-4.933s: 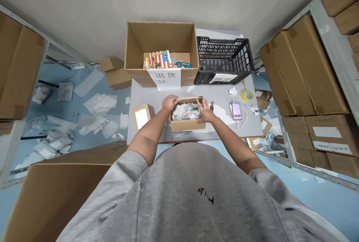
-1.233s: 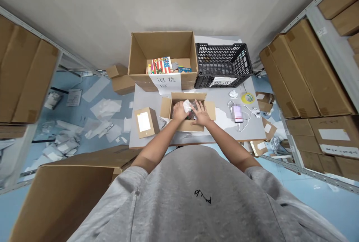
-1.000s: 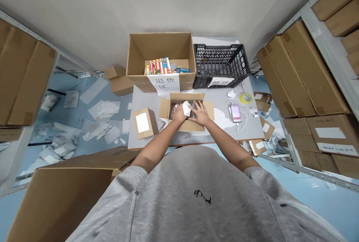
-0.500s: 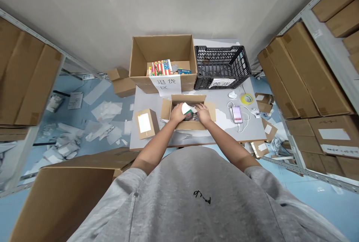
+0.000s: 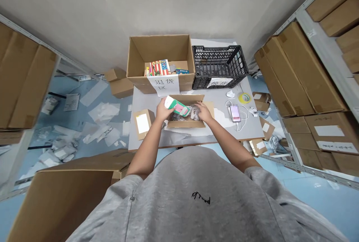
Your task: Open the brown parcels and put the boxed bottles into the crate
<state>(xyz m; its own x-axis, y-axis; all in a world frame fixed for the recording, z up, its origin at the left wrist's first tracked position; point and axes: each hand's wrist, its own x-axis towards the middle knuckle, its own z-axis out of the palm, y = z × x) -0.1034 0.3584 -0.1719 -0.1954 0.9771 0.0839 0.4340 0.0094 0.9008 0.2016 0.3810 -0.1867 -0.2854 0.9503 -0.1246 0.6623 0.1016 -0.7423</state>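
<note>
A slim green, white and pink carton (image 5: 179, 107) is in my left hand (image 5: 163, 110), gripped by its white end. It slants over a small opened cardboard box (image 5: 187, 123) on the table, its other end down toward the packing. Crumpled clear plastic packing (image 5: 195, 113) lies in the small box. At that box's right end, my right hand (image 5: 204, 112) has its fingers curled onto the packing; its fingertips are partly hidden.
A large carton (image 5: 140, 81) with books and a paper sign stands behind, beside a black plastic crate (image 5: 221, 72). A closed labelled box (image 5: 148, 116) sits left. To the right are a phone (image 5: 235, 113) with a white cable and a yellow tape roll (image 5: 245, 98).
My left hand has moved left and lifted the carton partly out of the small box, showing its green and pink face. My right hand stays at the box's right end.
</note>
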